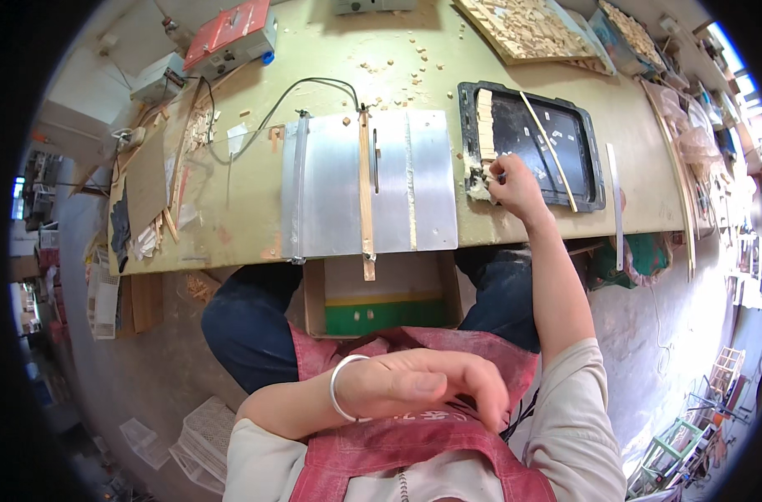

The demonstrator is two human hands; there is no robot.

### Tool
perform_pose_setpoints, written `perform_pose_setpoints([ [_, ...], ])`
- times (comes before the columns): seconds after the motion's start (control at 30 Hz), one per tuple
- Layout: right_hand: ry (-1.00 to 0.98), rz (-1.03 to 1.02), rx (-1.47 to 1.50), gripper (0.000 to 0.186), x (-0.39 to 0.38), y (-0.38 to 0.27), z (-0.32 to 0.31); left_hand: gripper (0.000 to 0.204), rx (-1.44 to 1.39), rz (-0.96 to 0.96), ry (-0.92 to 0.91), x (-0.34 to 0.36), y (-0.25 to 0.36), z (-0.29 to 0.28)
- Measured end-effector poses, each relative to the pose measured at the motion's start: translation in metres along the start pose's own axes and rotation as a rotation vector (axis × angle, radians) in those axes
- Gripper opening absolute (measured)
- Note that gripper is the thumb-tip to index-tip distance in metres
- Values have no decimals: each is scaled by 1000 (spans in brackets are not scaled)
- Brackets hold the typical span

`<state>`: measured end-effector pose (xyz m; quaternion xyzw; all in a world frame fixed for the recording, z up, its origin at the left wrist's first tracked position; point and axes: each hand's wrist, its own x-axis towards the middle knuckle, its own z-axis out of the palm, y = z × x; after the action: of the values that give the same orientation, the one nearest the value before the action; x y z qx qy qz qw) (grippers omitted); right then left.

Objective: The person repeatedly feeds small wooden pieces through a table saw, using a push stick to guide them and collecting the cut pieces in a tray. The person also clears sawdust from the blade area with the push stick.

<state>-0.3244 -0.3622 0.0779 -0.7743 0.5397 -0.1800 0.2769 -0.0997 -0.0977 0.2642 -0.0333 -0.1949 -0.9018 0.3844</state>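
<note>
My right hand [519,191] reaches to the near left corner of a black plastic tray [597,155], thumb and finger pinched together. Whatever they hold is too small or hidden to name. Beside these fingers is a pale, crumbly clump [479,186], and a row of small light wooden pieces [484,125] lines the tray's left side. A thin wooden strip [550,151] lies slantwise across the tray. Held in front of my red apron [347,464], my left hand [431,386] has loosely bent fingers, the thumb apart, and nothing visible in it.
A metal plate [335,184] with a wooden strip [366,176] along it sits at the table's near edge. Beneath is an open box [385,314]. A metal ruler [617,205] overhangs the edge at right. Farther back are a board of wood pieces [536,29] and a red box [230,38].
</note>
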Motion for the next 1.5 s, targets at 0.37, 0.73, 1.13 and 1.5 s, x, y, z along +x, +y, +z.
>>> perform_pose_setpoints([
  [0.37,115,14,176,19,0,7,-5,36,1878,-534,644,-101,-69,-141],
  [0.73,151,61,117,11,9,38,0,44,1753,-803,675,-121,-105,-179],
  [1.13,64,-59,127,17,-1,25,2,43,1744,-789,683,-122,-105,-182],
  [1.5,117,25,0,28,2,24,1,44,1727,-818,676,-121,-104,-184],
])
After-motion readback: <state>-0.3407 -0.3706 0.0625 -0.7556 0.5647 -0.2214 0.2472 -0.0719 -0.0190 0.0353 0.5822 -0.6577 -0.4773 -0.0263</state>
